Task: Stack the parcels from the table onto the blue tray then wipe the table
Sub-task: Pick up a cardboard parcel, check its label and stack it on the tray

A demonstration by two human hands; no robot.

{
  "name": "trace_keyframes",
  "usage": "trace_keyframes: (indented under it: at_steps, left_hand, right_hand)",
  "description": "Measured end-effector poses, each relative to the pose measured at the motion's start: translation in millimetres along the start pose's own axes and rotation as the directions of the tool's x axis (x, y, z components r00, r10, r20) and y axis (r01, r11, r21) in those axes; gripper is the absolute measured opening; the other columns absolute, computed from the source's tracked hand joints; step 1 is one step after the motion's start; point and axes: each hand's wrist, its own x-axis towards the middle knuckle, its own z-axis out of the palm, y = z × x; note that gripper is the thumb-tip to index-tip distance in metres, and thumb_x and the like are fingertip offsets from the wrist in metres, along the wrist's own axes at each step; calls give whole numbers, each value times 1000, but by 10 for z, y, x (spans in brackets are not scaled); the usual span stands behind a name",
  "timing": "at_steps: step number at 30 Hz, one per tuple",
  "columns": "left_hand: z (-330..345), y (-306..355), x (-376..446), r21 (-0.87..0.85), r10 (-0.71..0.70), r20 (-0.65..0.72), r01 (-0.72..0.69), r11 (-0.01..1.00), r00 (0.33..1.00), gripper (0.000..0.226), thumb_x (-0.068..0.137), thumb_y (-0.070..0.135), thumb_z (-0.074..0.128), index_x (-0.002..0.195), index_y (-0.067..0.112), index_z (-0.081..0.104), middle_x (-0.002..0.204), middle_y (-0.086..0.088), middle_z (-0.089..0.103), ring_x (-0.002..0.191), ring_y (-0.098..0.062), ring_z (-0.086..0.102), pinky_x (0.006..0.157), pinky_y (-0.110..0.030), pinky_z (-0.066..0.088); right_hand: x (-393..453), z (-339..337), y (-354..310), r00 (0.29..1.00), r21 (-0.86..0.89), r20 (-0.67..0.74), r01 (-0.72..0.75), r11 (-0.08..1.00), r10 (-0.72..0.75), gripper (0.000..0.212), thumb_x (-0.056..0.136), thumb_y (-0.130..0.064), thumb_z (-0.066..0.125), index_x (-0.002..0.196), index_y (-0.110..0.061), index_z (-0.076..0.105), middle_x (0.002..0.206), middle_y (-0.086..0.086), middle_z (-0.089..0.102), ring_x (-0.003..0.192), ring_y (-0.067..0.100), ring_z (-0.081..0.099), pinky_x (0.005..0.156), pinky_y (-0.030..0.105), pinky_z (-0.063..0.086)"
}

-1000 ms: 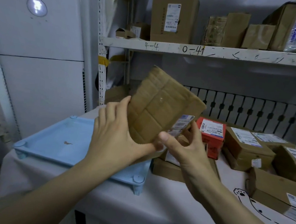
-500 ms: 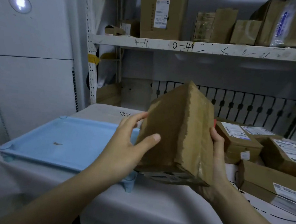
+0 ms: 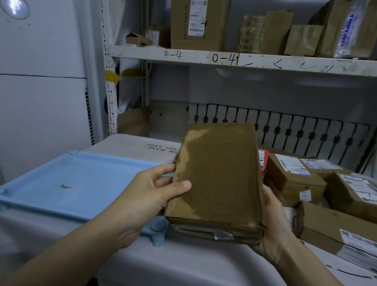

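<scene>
I hold a brown cardboard parcel point(image 3: 217, 175) in the air over the table, its broad stained face turned up toward me. My left hand point(image 3: 152, 197) grips its left edge, thumb on top. My right hand point(image 3: 272, 222) cups its right side and underside. The blue tray point(image 3: 68, 184) lies on the table to the left of the parcel, with only a small brown speck on it. Several more cardboard parcels point(image 3: 294, 178) with white labels lie on the table to the right, and a red box point(image 3: 261, 160) peeks out behind the held parcel.
The table wears a white cloth point(image 3: 171, 268) with printed writing. A large white appliance point(image 3: 27, 81) stands at the left. A metal shelf point(image 3: 248, 61) loaded with boxes runs overhead behind the table. A slatted white panel point(image 3: 299, 130) backs the table.
The parcel has turned from standing on edge to lying with its broad face up. Both hands shifted with it, the left thumb now on top.
</scene>
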Motion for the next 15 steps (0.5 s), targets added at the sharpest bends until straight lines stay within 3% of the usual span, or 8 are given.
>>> trace_keyframes:
  at_steps: [2,3,5,7,9,12,15]
  left_hand:
    - [3,-28,15,-13,20,4,-20,1000,1000,39,89,10,67,126,19,60,105,-3,76,87,-14,74,70,-25,60]
    - [8,-48,21,28,58,-13,-57,998,998,40,90,11,67,128,22,58,112,0,74,93,-12,73,69,-19,58]
    - [-13,-132,40,336,264,-53,-232,913,963,46,92,17,65,133,34,51,127,13,61,115,-5,61,85,-13,51]
    - [-7,-168,24,630,522,11,-412,659,853,47,96,22,60,138,40,48,138,20,49,129,2,43,104,-15,36]
    - [34,-183,4,675,589,120,-500,542,800,38,99,36,48,136,40,54,143,22,47,134,6,37,114,-20,29]
    - [93,-178,-17,687,533,177,-491,536,828,58,90,67,31,141,44,47,151,26,36,141,9,24,117,-21,21]
    - [81,-142,-6,601,501,157,-485,636,851,81,77,85,28,148,46,32,157,28,23,143,12,16,118,-21,17]
  right_hand:
    - [-13,16,-1,1000,-5,-7,0,1000,0,39,92,-39,54,104,-11,77,112,19,71,96,34,69,91,51,54]
    - [-15,20,0,1000,-5,-17,7,1000,-8,39,93,-40,53,108,-11,75,109,19,72,92,33,70,89,50,54]
    - [0,32,17,999,-7,-36,24,1000,-25,40,96,-41,50,112,-11,72,104,17,73,87,33,71,89,49,55]
    - [-8,73,39,998,-23,-51,25,999,-26,43,98,-42,47,118,-12,71,105,16,74,89,34,71,94,49,53]
    - [-14,121,52,999,-24,-53,-6,1000,5,47,99,-44,44,118,-11,71,108,17,74,92,34,72,94,48,53]
    - [-42,191,59,999,29,-24,-39,999,40,54,99,-49,39,118,-11,73,117,20,71,108,36,68,99,49,50]
    - [-84,294,51,1000,78,-5,-6,997,6,50,97,-43,42,125,-11,66,124,21,67,121,38,60,111,53,38]
